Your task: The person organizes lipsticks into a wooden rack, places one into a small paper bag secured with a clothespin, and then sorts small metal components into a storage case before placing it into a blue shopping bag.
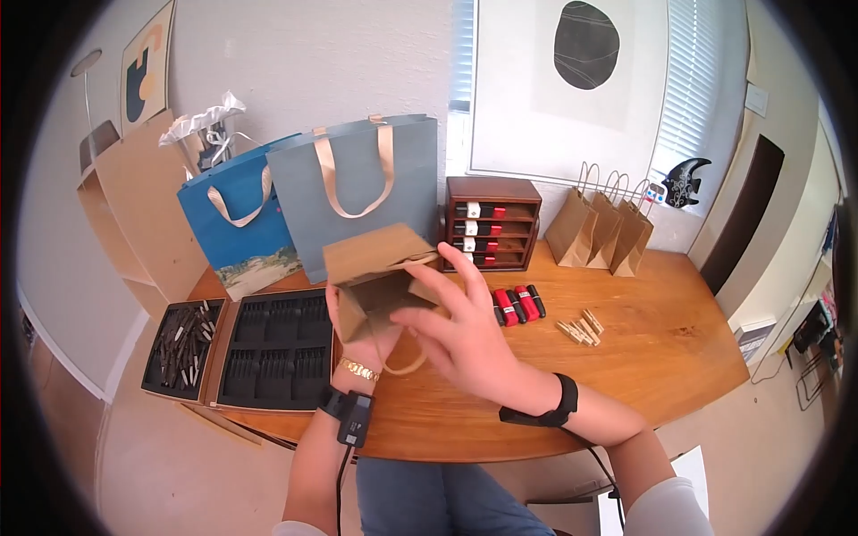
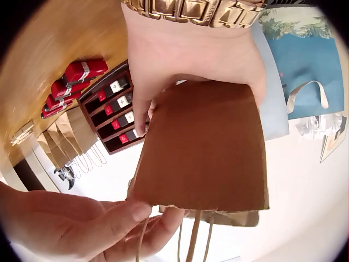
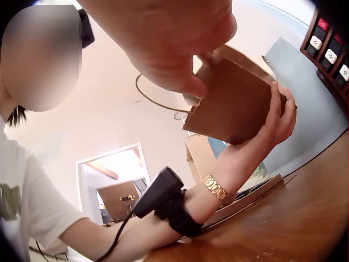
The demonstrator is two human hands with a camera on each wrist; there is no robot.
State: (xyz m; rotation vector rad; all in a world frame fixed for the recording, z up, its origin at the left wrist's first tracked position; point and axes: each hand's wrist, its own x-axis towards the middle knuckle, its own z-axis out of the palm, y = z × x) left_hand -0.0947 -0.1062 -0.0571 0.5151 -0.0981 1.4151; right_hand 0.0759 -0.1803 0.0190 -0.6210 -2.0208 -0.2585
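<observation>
A small brown paper bag (image 1: 380, 250) with twisted paper handles is held up over the table, its open mouth tipped toward me in the head view. The left hand (image 2: 193, 57) grips it around the base end, fingers along one side, as the right wrist view also shows. At the bag's mouth, the right hand (image 1: 469, 335) has its thumb and fingers on the rim. Its thumb (image 2: 133, 212) lies against the outer edge in the left wrist view, with another finger behind. The inside of the bag looks dark, and the left fingers are mostly hidden in the head view.
Red and black small packs (image 1: 518, 305) and wooden clothespins (image 1: 581, 328) lie on the table. Behind stand a wooden shelf box (image 1: 492, 188), several brown bags (image 1: 572, 228) and two large gift bags (image 1: 290, 196). Black trays (image 1: 273, 348) sit at left, one holding dark sticks (image 1: 183, 344).
</observation>
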